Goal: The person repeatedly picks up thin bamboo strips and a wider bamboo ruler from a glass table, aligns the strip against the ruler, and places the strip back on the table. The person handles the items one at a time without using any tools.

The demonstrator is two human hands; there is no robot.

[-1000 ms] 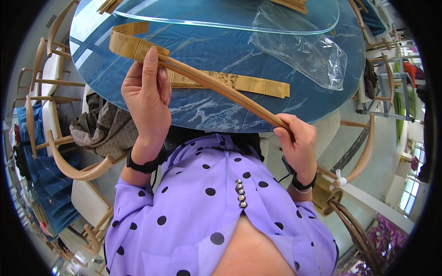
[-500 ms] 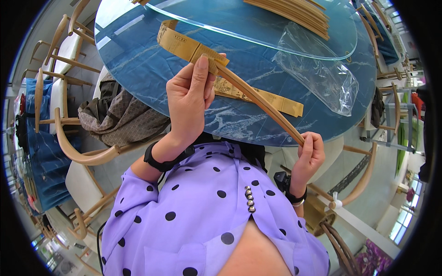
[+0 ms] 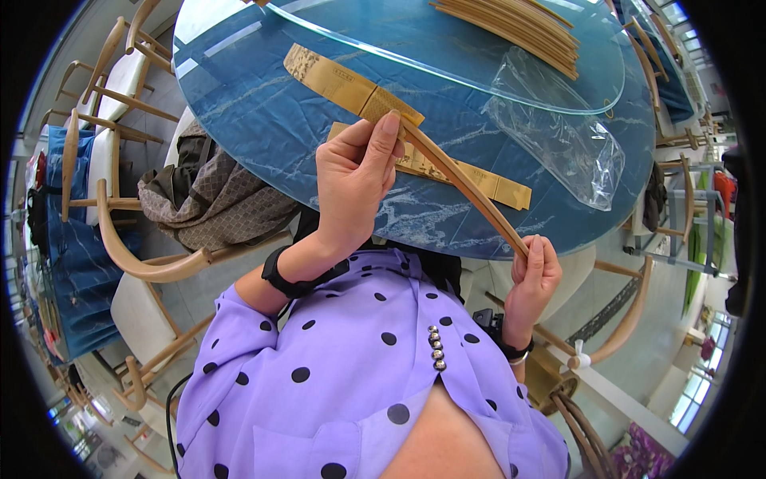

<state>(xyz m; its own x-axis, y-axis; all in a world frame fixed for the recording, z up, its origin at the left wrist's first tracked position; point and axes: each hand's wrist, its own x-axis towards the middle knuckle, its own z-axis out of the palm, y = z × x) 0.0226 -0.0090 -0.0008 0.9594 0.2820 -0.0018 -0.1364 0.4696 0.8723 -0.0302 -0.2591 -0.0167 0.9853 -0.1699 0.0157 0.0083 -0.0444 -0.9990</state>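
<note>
A pair of wooden chopsticks (image 3: 467, 188) slants between my hands over the near edge of the table. My left hand (image 3: 355, 184) is closed, pinching the chopsticks' upper end together with a gold printed paper strip (image 3: 343, 86). That strip sticks out to the upper left, gently curved, its end overlapping the chopsticks. My right hand (image 3: 533, 279) grips the lower end between thumb and fingers. Beneath, a second gold paper strip (image 3: 493, 185) lies on the blue tablecloth (image 3: 431, 209), partly hidden by the chopsticks and my left hand.
A glass turntable (image 3: 447, 68) covers the far part of the table. On it lies a stack of chopsticks (image 3: 519, 32). To the right is a crumpled clear plastic bag (image 3: 570, 148). A patterned backpack (image 3: 211, 195) rests on a wooden chair (image 3: 152, 267) at the left.
My left hand has shifted right and slightly down along with the paper strip. The strip's far end is less curled than before. My right hand keeps its grip on the chopsticks' lower end.
</note>
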